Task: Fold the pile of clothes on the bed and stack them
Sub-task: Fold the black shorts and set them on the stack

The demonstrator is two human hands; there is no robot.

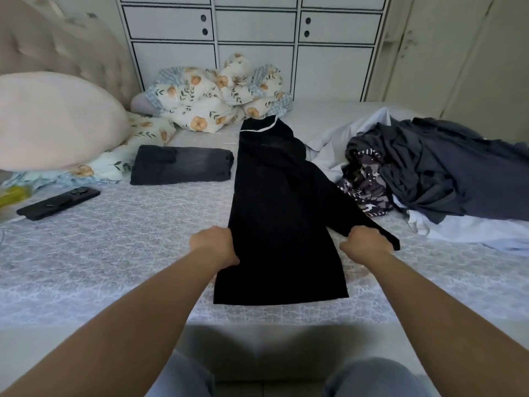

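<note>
open bed (pixel 120 253) near left, phone (pixel 58 203) and folded jeans (pixel 181 169) far left, clothes pile (pixel 438 170) blocking right, duvet (pixel 217 96) far

Bed (pixel 120 253) with pale patterned cover carries: black garment (pixel 280 213) laid lengthwise at centre; folded grey jeans (pixel 181 165); black phone (pixel 58 203); unfolded clothes pile (pixel 435 170); floral bedding (pixel 217 96); pink pillow (pixel 54 121)

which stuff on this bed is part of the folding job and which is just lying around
Part of the job:
- long black garment, gripped by left hand and right hand
- folded dark grey jeans
- unfolded heap of dark grey, patterned and pale clothes

Just lying about:
- black phone
- crumpled floral quilt
- pale pink pillow
</note>
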